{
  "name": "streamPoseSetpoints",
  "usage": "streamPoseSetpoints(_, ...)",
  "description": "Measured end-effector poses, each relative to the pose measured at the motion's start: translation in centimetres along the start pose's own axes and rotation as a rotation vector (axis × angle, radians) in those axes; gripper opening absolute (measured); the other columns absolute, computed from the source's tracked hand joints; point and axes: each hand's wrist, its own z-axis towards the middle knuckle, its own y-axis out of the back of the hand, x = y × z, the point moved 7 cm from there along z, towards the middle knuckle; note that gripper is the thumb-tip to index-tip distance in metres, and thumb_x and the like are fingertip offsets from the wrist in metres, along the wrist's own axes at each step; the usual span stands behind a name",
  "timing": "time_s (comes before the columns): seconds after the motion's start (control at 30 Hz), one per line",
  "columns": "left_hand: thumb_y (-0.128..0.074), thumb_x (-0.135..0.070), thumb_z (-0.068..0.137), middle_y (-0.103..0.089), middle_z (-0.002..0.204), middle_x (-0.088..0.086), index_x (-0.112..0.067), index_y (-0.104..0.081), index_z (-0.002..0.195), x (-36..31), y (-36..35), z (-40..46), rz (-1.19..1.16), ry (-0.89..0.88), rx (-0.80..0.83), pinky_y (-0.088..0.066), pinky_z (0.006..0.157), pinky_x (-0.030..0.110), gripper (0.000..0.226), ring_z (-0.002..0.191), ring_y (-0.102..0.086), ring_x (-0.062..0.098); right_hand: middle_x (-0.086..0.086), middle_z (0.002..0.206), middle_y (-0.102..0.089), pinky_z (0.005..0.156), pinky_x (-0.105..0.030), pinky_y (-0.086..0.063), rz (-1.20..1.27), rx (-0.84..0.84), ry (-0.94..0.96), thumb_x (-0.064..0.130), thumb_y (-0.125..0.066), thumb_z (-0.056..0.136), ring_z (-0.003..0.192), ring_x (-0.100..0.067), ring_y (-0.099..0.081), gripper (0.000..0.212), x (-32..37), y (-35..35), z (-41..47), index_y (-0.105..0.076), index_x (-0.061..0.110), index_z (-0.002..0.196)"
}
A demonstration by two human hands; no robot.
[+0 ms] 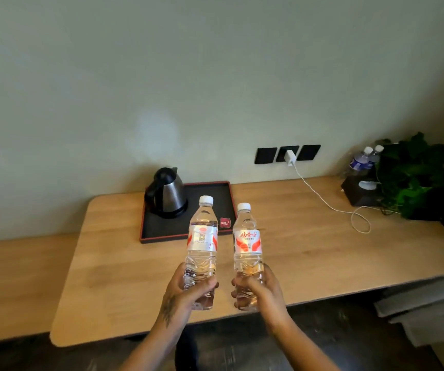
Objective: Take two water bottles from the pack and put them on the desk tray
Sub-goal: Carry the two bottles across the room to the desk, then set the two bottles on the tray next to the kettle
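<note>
Both bottles are out of the pack and in hand, so the carry to the tray looks like the step under way. The left hand (188, 286) is wrapped around the lower part of the left bottle (202, 245); the right hand (258, 286) grips the base of the right bottle (247, 247). Both bottles stand nearly upright, caps on, close together but apart, held above the desk (309, 253).

The tray (215, 192) lies beyond the hands, slightly to the left hand's side, against the wall. A kettle (167, 194) fills its far left part, and a small red packet (225, 223) sits near its right edge. The next move, as I judge it, calls for reaching forward and setting each bottle down on the bare patch nearer the hands, clear of kettle and packet.

The desk is pale wood with rounded corners. Far to the right of the right hand are a charger cable (320, 195), a tissue box (360, 190), two other bottles (364, 159) and a plant (419, 175). The pack is not in view.
</note>
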Motion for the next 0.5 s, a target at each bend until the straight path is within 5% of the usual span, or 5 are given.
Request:
streamPoseSetpoints(0.33, -0.098, -0.079, 0.04, -0.087, 0.109, 0.009, -0.032, -0.073, 0.127, -4.6, 3.6, 7.9, 0.034, -0.001, 0.029, -0.063, 0.071, 0.034, 0.103, 0.098, -0.085, 0.023, -0.018, 0.087, -0.078, 0.053, -0.036, -0.06, 0.05, -0.03, 0.005, 0.024, -0.084, 0.061, 0.067, -0.027, -0.075, 0.067, 4.1, -5.2, 6.2, -0.064, 0.004, 0.121)
streamPoseSetpoints(0.5, -0.098, -0.078, 0.04, -0.087, 0.113, 0.008, -0.039, -0.076, 0.123, -5.6, 4.2, 10.6, 0.019, 0.017, 0.023, -0.06, 0.086, 0.044, 0.094, 0.104, -0.084, 0.025, -0.035, 0.103, -0.074, 0.056, -0.037, -0.061, 0.061, -0.023, -0.01, 0.022, -0.083, 0.066, 0.073, -0.03, -0.075, 0.063, 4.7, -6.5, 8.8, -0.064, 0.007, 0.124)
